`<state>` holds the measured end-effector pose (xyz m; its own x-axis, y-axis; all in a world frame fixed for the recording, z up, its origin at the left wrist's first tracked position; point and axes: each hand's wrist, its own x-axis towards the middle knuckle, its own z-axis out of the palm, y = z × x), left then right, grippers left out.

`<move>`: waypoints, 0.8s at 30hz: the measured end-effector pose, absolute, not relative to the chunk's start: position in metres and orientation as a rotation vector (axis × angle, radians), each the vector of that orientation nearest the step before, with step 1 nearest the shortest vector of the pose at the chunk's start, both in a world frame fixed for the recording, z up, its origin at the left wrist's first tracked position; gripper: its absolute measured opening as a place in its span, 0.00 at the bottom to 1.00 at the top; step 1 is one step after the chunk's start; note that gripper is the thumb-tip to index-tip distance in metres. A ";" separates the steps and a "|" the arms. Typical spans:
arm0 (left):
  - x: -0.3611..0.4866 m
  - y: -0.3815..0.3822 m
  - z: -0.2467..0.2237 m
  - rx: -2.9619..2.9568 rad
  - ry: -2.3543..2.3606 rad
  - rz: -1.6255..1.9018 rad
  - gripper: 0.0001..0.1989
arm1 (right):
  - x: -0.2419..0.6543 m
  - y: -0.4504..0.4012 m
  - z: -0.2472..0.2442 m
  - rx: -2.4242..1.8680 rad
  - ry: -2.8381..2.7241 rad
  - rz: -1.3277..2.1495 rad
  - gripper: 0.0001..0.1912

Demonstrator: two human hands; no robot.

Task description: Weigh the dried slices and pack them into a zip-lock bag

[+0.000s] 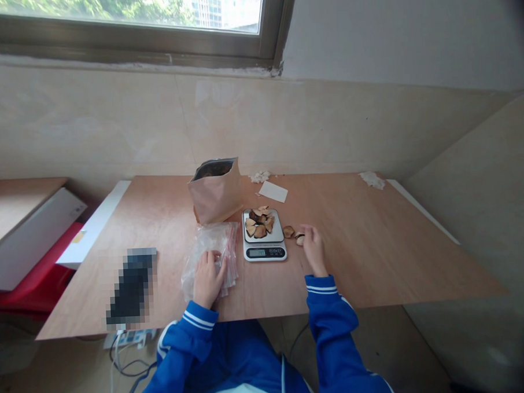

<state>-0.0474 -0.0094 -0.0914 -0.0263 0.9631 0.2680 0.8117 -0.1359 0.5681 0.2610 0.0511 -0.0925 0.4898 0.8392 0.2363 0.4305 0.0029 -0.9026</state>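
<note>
My left hand (208, 277) lies with loosely spread fingers on a fanned stack of clear plastic zip bags (211, 236). To the right of the scale, my right hand (313, 246) has its fingertips closed on a pale-and-brown dried mushroom slice (300, 240) at table height. Another dried mushroom slice (288, 232) lies between that hand and the scale. On the kitchen scale (264, 253) sits a small heap of dried mushroom slices (259, 222); its display is lit, but the digits are too small to read. A brown paper pouch (216, 195) stands open-mouthed behind the bags.
A pixelated dark phone-like object (132, 286) lies on the left of the wooden table (377, 255). White card (273, 191) and crumpled white scraps (260, 177) are behind the scale, with another scrap (372, 180) at the back right. Cables (117, 356) hang below the front left edge.
</note>
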 end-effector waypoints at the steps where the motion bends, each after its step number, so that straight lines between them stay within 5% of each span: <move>1: -0.047 -0.010 -0.092 2.007 1.888 0.901 0.12 | 0.264 0.042 -0.096 -1.653 -1.129 0.389 0.20; 8: -0.047 -0.010 -0.090 2.001 1.877 0.895 0.13 | 0.261 -0.002 -0.122 -1.785 -1.379 -0.016 0.17; 24: -0.049 -0.010 -0.094 1.998 1.854 0.933 0.06 | 0.262 -0.003 -0.123 -1.772 -1.405 -0.039 0.24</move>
